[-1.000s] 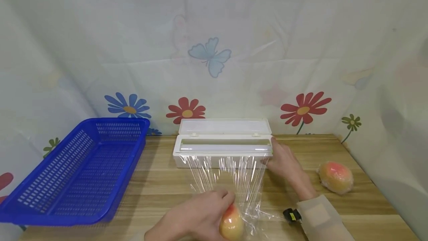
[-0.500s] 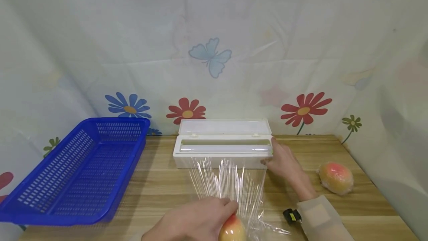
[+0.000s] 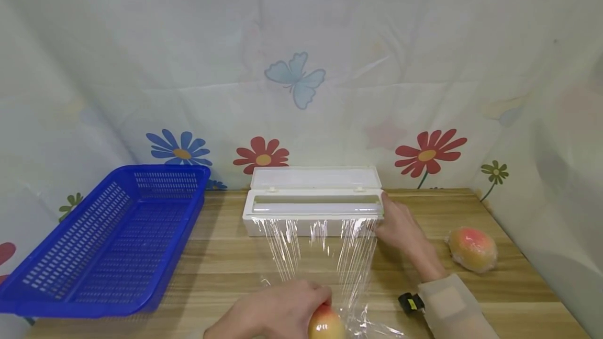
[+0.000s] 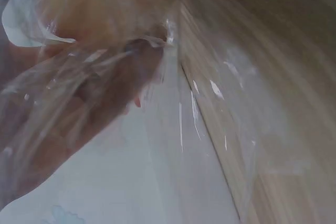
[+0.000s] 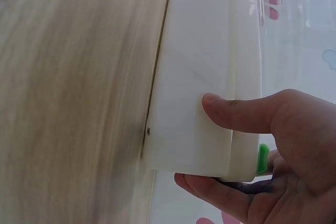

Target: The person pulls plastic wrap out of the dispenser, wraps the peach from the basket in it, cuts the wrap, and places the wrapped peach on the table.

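Observation:
At the bottom of the head view, my left hand [image 3: 278,310] grips a yellow peach [image 3: 326,324] with a red blush. Clear cling film [image 3: 355,271] runs from the peach back to a white cling film dispenser [image 3: 313,227] with its lid raised. In the left wrist view the film covers much of the picture, and my left hand [image 4: 63,121] shows blurred through it. My right hand [image 3: 406,232] holds the dispenser's right end. The right wrist view shows the thumb on the box's front and fingers at its end [image 5: 191,166].
A blue plastic basket [image 3: 188,234] with slotted sides stands on the left of the wooden table [image 3: 226,260]. Another peach [image 3: 472,250], wrapped in film, lies on the right. A patterned curtain [image 3: 330,135] hangs behind the table.
My left hand and the peach have shifted slightly towards me, with the film stretching from the dispenser. The film's creases have changed. My right hand stays on the box's end.

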`<state>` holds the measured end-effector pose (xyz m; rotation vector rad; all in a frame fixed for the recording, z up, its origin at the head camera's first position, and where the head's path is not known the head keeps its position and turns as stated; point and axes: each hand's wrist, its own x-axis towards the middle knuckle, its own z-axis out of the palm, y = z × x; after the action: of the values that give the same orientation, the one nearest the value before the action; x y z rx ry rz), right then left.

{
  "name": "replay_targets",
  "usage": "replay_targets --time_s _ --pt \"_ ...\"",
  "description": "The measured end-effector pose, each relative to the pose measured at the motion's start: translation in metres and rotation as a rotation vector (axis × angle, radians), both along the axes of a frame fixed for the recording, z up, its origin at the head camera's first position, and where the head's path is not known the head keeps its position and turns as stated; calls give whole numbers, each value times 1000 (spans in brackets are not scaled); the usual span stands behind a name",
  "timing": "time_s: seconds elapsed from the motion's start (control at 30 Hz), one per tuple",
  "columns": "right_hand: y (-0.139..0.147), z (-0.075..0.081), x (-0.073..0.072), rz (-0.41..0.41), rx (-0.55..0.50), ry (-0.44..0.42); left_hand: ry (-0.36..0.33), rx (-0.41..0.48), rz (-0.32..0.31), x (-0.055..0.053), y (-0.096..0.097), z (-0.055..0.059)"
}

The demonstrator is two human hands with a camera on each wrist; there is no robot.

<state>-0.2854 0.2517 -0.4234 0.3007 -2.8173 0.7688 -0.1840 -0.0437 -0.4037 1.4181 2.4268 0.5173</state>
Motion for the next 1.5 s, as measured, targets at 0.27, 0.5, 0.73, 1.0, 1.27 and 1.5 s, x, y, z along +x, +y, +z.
replay_targets --time_s 0.27,0.5,0.73,1.0,1.27,1.5 --pt "2 3 1 -8 -1 -36 123 45 11 -5 -4 -7" --pt "4 2 0 -17 -7 -107 146 58 41 -6 -3 -8" --pt "7 6 0 19 0 -127 20 48 148 -10 -4 -4" --pt "12 25 11 10 -25 -139 -39 142 154 -16 -6 0" --pt "1 47 34 75 108 -178 19 117 184 -18 -8 0" --pt "-14 58 55 291 99 -204 36 94 211 -20 -9 1"
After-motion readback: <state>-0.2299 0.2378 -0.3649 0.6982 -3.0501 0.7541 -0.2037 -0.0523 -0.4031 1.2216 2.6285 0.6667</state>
